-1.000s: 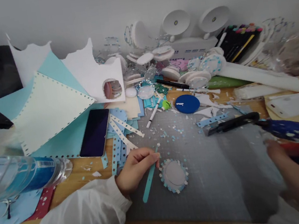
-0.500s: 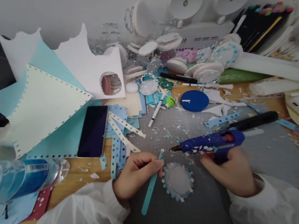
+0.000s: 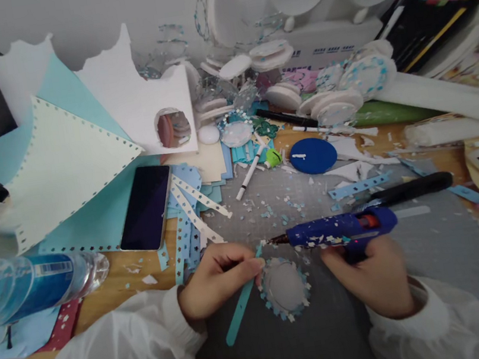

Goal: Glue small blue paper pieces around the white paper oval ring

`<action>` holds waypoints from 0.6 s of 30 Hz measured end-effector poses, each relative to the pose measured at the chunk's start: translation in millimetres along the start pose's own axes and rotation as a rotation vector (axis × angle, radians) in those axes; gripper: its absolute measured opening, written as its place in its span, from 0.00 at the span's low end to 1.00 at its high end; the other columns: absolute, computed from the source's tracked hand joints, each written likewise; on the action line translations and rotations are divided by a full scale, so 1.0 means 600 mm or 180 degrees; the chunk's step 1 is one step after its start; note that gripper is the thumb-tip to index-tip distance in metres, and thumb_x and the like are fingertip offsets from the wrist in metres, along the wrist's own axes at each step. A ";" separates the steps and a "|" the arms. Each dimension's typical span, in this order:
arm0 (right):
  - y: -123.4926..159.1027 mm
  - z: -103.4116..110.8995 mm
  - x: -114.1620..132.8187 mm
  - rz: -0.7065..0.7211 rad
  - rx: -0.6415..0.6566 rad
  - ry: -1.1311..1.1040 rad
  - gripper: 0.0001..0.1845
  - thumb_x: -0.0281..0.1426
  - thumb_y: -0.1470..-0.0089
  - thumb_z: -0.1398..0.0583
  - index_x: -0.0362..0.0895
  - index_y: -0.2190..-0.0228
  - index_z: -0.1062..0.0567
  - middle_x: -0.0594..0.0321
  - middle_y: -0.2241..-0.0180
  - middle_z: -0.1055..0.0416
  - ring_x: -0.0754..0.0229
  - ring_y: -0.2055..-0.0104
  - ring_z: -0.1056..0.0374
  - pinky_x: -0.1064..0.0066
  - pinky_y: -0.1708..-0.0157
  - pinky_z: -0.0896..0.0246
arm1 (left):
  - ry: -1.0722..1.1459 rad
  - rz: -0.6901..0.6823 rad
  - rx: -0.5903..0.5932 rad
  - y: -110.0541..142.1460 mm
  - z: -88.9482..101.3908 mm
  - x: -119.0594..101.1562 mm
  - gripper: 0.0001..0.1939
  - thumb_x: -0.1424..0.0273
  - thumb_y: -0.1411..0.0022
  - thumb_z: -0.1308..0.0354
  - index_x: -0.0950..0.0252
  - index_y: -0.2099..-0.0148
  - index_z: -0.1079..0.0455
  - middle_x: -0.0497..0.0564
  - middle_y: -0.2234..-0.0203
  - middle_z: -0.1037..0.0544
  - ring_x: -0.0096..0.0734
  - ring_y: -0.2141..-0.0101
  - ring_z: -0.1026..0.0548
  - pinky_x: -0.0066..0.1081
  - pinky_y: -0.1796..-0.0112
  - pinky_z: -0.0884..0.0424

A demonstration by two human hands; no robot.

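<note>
Glue gun [image 3: 341, 229] nozzle at the tip of a turquoise stick [image 3: 240, 312]

Left hand [image 3: 219, 281]: fingers pinched narrow on the turquoise stick near its upper end; stick slants, lower end toward the near edge of the desk [image 3: 117, 281]. Small pale piece [image 3: 264, 243] at the upper tip. Right hand [image 3: 374, 279]: fingers wrapped round the grip of the glue gun, which lies level and points left. Nozzle right by the pale piece; contact cannot be told. Pale flecks stuck along the gun's barrel.

Round piece [image 3: 286, 287], star-edged, flat on the grey mat [image 3: 442, 269], between the hands, just right of the stick and below the nozzle.

Beyond: blue and white scraps scattered over the mat; blue oval disc [image 3: 313, 155]; white pen [image 3: 248, 175] and green bell [image 3: 273, 157] close together. Black-handled tool [image 3: 414, 188] behind the gun, to the right. Left side: phone [image 3: 146, 208], screen dark, lying beside punched paper strips [image 3: 195, 216]; clear bottle [image 3: 52, 282] on its side, blue label showing.
</note>
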State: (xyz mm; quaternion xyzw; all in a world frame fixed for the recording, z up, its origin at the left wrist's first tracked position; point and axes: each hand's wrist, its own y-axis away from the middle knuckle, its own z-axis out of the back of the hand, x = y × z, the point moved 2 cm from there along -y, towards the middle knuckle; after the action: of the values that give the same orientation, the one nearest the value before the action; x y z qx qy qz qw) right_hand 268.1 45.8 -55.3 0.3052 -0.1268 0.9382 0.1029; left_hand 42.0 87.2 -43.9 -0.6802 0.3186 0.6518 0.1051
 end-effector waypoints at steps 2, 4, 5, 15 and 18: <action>0.000 -0.003 -0.003 0.0044 -0.0033 0.0049 0.17 0.39 0.56 0.43 0.47 0.89 0.37 0.66 0.91 0.42 0.60 0.87 0.42 0.68 0.84 0.48 | 0.0000 0.0004 0.0030 0.000 0.000 0.000 0.20 0.61 0.40 0.43 0.68 0.80 0.31 0.48 0.83 0.31 0.24 0.78 0.37 0.25 0.74 0.41; 0.000 -0.006 -0.007 0.0099 -0.0054 0.0067 0.16 0.39 0.56 0.43 0.46 0.88 0.37 0.65 0.91 0.41 0.60 0.87 0.41 0.68 0.83 0.48 | 0.0001 0.0024 0.0041 0.000 0.000 0.000 0.20 0.61 0.40 0.43 0.68 0.80 0.31 0.48 0.83 0.32 0.24 0.78 0.37 0.26 0.74 0.42; 0.000 -0.007 -0.008 0.0122 -0.0042 0.0055 0.16 0.39 0.56 0.43 0.46 0.88 0.37 0.65 0.91 0.41 0.60 0.87 0.41 0.68 0.83 0.48 | -0.0002 0.0032 0.0040 0.000 0.000 0.000 0.20 0.61 0.40 0.43 0.68 0.79 0.31 0.48 0.83 0.32 0.24 0.78 0.37 0.26 0.74 0.42; -0.002 -0.003 -0.004 0.0127 -0.0024 0.0073 0.17 0.38 0.56 0.43 0.46 0.89 0.37 0.65 0.91 0.41 0.59 0.86 0.41 0.68 0.83 0.48 | 0.0029 0.0002 0.0059 0.000 0.000 0.000 0.20 0.61 0.40 0.43 0.68 0.79 0.31 0.48 0.82 0.32 0.24 0.78 0.37 0.27 0.73 0.42; -0.002 -0.004 -0.007 0.0171 -0.0088 0.0151 0.17 0.39 0.56 0.43 0.46 0.89 0.37 0.65 0.91 0.41 0.59 0.86 0.40 0.69 0.83 0.47 | 0.0031 0.0025 0.0069 0.000 0.000 -0.001 0.20 0.61 0.40 0.43 0.69 0.79 0.31 0.48 0.82 0.32 0.24 0.77 0.36 0.27 0.73 0.42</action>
State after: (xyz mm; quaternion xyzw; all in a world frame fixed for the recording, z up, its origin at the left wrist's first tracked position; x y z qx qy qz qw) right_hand 270.4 47.1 -59.8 0.2779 -0.1455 0.9458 0.0848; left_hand 42.0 87.4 -43.4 -0.6810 0.3287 0.6453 0.1083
